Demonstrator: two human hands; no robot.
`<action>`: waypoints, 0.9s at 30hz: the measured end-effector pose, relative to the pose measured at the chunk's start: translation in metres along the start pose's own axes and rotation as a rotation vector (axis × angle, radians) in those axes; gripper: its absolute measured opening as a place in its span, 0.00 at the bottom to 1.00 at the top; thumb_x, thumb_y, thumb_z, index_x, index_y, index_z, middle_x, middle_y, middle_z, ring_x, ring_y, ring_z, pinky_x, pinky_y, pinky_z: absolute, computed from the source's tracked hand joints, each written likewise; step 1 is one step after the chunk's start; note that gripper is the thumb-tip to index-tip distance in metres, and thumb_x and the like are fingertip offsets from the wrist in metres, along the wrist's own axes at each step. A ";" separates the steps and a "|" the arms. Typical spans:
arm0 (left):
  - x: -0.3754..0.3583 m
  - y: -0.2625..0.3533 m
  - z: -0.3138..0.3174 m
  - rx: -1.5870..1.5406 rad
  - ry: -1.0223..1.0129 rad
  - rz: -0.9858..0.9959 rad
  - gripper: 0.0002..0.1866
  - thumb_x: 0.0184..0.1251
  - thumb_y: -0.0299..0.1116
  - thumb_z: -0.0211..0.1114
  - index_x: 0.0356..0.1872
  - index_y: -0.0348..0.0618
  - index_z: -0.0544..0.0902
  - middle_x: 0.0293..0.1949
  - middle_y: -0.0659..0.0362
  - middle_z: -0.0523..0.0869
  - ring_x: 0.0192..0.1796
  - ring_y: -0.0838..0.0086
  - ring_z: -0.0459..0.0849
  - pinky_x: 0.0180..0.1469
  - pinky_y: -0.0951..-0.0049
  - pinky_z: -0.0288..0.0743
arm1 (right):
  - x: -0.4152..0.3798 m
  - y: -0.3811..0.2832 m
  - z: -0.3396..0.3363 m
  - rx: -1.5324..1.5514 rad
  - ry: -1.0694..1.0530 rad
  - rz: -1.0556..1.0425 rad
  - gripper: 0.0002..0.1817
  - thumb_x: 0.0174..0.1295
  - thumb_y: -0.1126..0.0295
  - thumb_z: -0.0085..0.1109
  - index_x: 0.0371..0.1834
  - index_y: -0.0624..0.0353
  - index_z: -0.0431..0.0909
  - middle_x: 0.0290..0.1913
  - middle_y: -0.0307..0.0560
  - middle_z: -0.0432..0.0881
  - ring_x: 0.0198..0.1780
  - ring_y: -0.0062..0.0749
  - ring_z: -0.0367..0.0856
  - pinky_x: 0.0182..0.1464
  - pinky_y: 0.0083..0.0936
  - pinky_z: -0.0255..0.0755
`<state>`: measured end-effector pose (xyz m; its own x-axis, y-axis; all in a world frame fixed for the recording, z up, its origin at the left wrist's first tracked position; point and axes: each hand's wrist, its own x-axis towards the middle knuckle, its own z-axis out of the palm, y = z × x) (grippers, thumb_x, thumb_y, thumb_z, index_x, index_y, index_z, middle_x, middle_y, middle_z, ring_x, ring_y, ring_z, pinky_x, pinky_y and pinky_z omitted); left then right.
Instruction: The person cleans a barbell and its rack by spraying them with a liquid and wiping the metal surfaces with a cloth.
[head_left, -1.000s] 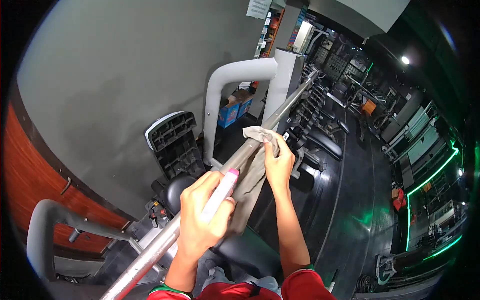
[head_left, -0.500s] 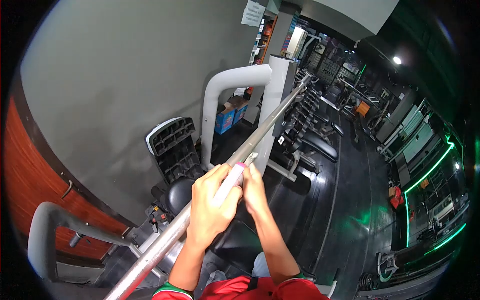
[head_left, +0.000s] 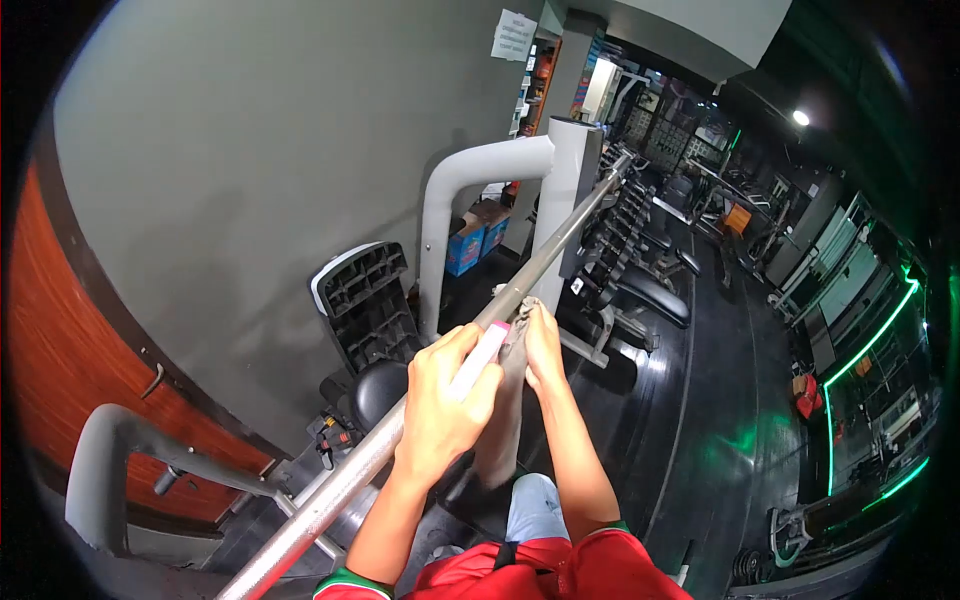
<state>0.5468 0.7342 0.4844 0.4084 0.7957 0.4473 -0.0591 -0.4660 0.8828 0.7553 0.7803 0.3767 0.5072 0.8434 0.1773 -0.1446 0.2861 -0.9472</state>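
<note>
A long metal barbell [head_left: 565, 237] runs diagonally from the lower left to the far end of the rack. My left hand [head_left: 437, 410] lies over the bar with its fingers closed round a slim white object with a pink end [head_left: 480, 360], whose kind I cannot tell. Farther along the bar, my right hand [head_left: 543, 348] pinches a greyish cloth [head_left: 503, 420]. The cloth is bunched against the bar at the fingers, and the rest hangs down below, blurred.
A grey rack upright [head_left: 568, 190] stands beside the bar, its curved arm near the wall. Left of the bar is a black seat with a ribbed backrest [head_left: 360, 290]. Dumbbells [head_left: 625, 225] and a black bench [head_left: 650, 295] line the right side. Blue boxes [head_left: 465, 250] sit behind the rack.
My right hand has shifted slightly up along the bar, and the hanging cloth now shows below it. My left hand keeps its hold on the white object. The whole view has shifted slightly.
</note>
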 end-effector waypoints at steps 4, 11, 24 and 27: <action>0.002 -0.004 0.004 0.053 0.031 0.063 0.11 0.56 0.33 0.56 0.28 0.31 0.78 0.23 0.55 0.78 0.18 0.72 0.81 0.23 0.71 0.72 | -0.008 -0.006 0.006 0.006 -0.010 -0.011 0.18 0.81 0.61 0.38 0.54 0.60 0.77 0.47 0.37 0.81 0.49 0.22 0.78 0.57 0.24 0.70; 0.003 0.001 0.003 0.118 0.021 0.097 0.11 0.57 0.32 0.56 0.27 0.31 0.76 0.23 0.53 0.76 0.18 0.69 0.82 0.24 0.69 0.72 | -0.062 -0.010 0.028 0.078 -0.031 0.081 0.23 0.80 0.57 0.46 0.67 0.62 0.73 0.62 0.43 0.78 0.62 0.27 0.75 0.66 0.27 0.65; 0.002 -0.002 0.003 0.166 0.022 0.124 0.10 0.55 0.31 0.58 0.28 0.31 0.77 0.24 0.53 0.77 0.17 0.71 0.79 0.25 0.69 0.71 | -0.048 -0.027 0.014 -0.699 0.120 -0.346 0.29 0.74 0.54 0.55 0.58 0.77 0.76 0.36 0.68 0.85 0.41 0.52 0.88 0.43 0.38 0.77; 0.000 0.003 0.002 0.102 -0.018 0.024 0.11 0.53 0.30 0.61 0.33 0.31 0.77 0.29 0.41 0.78 0.32 0.42 0.80 0.36 0.55 0.74 | -0.010 -0.039 -0.006 -0.768 0.171 -0.402 0.23 0.75 0.55 0.53 0.51 0.68 0.79 0.34 0.65 0.84 0.38 0.58 0.86 0.41 0.41 0.76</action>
<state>0.5483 0.7320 0.4873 0.4247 0.7771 0.4646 0.0234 -0.5224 0.8524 0.7611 0.7573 0.4104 0.5261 0.6475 0.5513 0.6513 0.1100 -0.7508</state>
